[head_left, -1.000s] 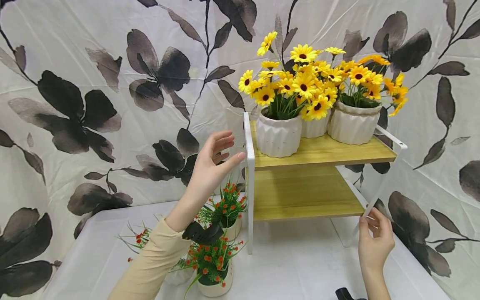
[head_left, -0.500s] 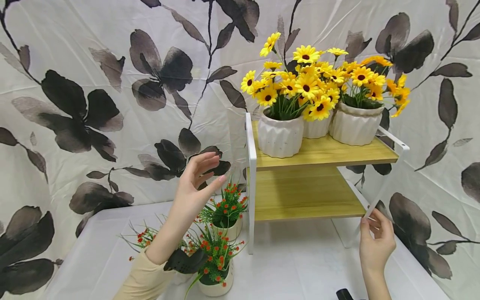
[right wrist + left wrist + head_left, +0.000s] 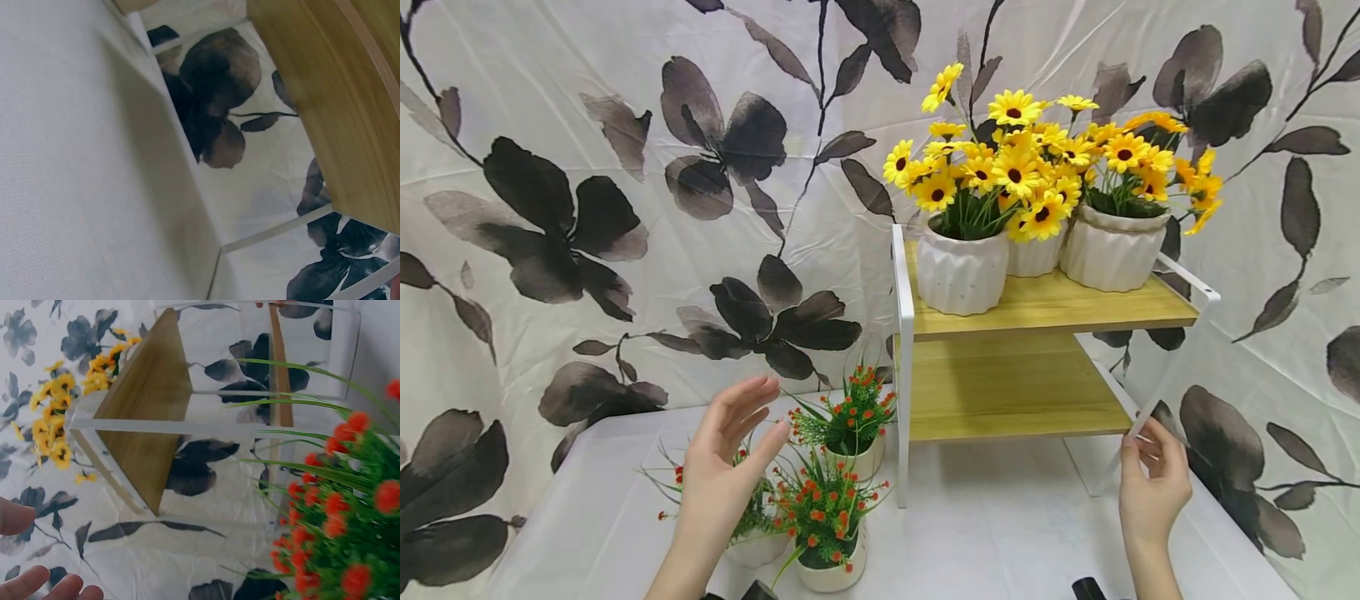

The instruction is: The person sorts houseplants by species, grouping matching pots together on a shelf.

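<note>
My left hand (image 3: 718, 467) is raised, holding nothing, with fingers apart and gently bent. It is in front of the left potted red-flowered plant (image 3: 760, 546), partly hiding it. Beside that stand a front red-flowered plant (image 3: 829, 517) and a back one (image 3: 853, 425), both in pale pots. At the right, my right hand (image 3: 1153, 492) pinches the white metal leg of a two-tier wooden shelf (image 3: 1015, 387) near its lower board. The right wrist view shows the shelf board (image 3: 331, 106) from below. Fingertips (image 3: 17, 517) of my left hand enter the left wrist view.
Three white pots of yellow flowers share the shelf's top board: a left pot (image 3: 962, 275), a middle pot (image 3: 1036, 254) partly hidden, and a right pot (image 3: 1112, 250). A white-covered table (image 3: 992, 542) bears everything. Behind hangs a flower-printed cloth (image 3: 587, 108).
My left hand has moved from beside the shelf's left upright down and left to the red-flowered plants. My right hand keeps its hold on the shelf leg.
</note>
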A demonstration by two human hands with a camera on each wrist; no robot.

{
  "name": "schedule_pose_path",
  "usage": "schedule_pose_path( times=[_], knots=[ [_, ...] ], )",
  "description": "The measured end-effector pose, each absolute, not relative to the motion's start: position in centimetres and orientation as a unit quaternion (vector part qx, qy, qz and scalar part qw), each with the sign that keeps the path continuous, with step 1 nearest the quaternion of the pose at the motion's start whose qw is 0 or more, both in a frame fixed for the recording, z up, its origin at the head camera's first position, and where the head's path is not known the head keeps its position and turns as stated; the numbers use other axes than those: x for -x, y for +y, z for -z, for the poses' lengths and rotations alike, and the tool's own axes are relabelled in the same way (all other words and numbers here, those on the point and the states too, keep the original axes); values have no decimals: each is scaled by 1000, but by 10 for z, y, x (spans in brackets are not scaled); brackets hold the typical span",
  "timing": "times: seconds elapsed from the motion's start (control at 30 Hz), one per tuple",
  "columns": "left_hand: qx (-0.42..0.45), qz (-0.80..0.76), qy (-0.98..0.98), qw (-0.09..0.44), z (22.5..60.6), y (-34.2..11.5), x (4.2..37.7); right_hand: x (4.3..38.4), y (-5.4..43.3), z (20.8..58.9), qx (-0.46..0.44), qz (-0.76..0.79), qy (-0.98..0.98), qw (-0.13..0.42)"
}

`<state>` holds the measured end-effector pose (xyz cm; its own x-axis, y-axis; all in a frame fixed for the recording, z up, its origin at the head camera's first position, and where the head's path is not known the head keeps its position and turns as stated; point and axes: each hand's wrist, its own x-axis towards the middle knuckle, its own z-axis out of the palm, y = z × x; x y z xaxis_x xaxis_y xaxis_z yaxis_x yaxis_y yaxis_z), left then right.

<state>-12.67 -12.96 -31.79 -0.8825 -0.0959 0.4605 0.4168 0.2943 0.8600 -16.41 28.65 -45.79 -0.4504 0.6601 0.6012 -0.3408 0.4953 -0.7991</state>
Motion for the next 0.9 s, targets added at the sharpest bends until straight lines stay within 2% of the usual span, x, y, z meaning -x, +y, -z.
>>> schedule_pose_path(
  times=[0.27, 0.57, 0.77, 0.9],
  knots=[
    [45, 545, -787, 285, 344, -149, 104, 162, 285, 457, 112, -486, -700, 511],
    [1, 475, -778, 411, 371, -181, 91, 162, 284, 458, 107, -483, -704, 510],
    [-74, 464, -769, 433, 382, -199, 85, 162, 283, 456, 105, -491, -697, 512],
    [-111, 459, -773, 424, 393, -207, 85, 163, 283, 454, 105, -496, -693, 512]
  ],
)
